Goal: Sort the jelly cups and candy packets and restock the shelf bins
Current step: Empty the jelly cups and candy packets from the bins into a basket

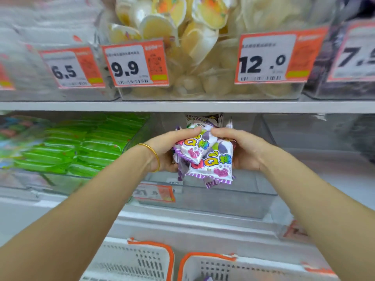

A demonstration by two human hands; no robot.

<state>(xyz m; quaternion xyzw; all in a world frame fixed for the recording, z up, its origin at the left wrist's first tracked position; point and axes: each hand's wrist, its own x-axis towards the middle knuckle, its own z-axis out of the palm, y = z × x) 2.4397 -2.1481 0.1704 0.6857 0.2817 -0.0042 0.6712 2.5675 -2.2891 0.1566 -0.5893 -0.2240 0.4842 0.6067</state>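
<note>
The shelf (pixel 60 106) carries a clear bin (pixel 223 94) of yellow jelly cups (pixel 199 42); left of it stands a bin of white packets (pixel 40 93), right of it a dark-packet bin (pixel 345 91).

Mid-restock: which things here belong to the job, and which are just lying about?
In the job: purple candy packets, gripped by left hand and right hand; clear bin under them; jelly cups above.
Just there: green packets; price tags.

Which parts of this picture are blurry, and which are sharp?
Head view: the purple candy packets and 9.9 price tag are fairly sharp; the green packets at left and dark bin at right are smeared; lighting is even, without hard shadows.
</note>
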